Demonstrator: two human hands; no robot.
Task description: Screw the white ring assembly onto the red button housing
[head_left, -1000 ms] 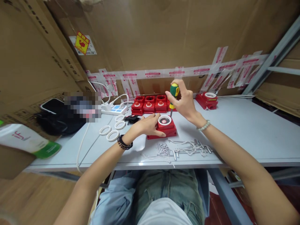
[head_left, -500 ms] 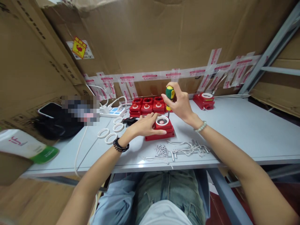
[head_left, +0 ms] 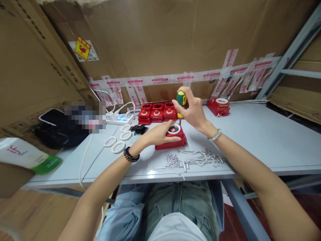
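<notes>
Right hand [head_left: 192, 108]: fingers closed round the upright screwdriver [head_left: 181, 99]
Left hand [head_left: 159, 133]: fingers parted, holding the red box [head_left: 170, 145]
Red box: on the surface [head_left: 250, 134], at the screws' [head_left: 172, 160] twelve o'clock
Screwdriver: might slip, scratching the white ring [head_left: 179, 129], if tilted

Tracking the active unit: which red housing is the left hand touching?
The front red housing, beneath the screwdriver; the other red housings sit farther back.

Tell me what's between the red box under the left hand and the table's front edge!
The head view shows small silvery screws there, with metal rods and white strings beside them.
</notes>
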